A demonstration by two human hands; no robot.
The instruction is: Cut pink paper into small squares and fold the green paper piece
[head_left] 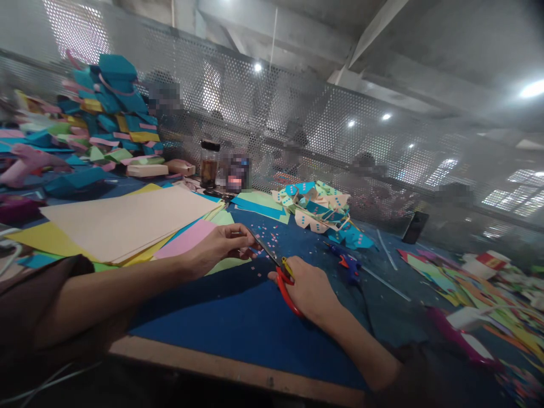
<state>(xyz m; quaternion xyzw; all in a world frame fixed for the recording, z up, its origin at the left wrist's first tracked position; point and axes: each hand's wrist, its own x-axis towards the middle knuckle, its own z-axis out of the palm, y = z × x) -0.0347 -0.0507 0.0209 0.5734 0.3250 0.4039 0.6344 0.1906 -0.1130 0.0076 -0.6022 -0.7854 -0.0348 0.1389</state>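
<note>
My right hand (312,286) grips a pair of scissors (289,296) by the red handles, the blades pointing up and to the left. A yellow patch shows where the handles meet; whether it belongs to the scissors I cannot tell. Beside the blade tips, my left hand (223,246) has its thumb and fingers pinched together; anything between them is too small to make out. Tiny pink and pale paper bits (267,233) lie scattered on the blue tabletop (238,323) beyond the blades. Under and behind my left forearm spreads a stack of large coloured paper sheets (131,218).
Folded paper shapes with coloured dots (318,207) are heaped ahead. A blue glue gun (349,265) and clear glue sticks (386,283) lie to the right. A lidded jar (209,164) stands at the back. Blue paper pieces (117,85) pile up left; paper scraps (467,289) cover the right.
</note>
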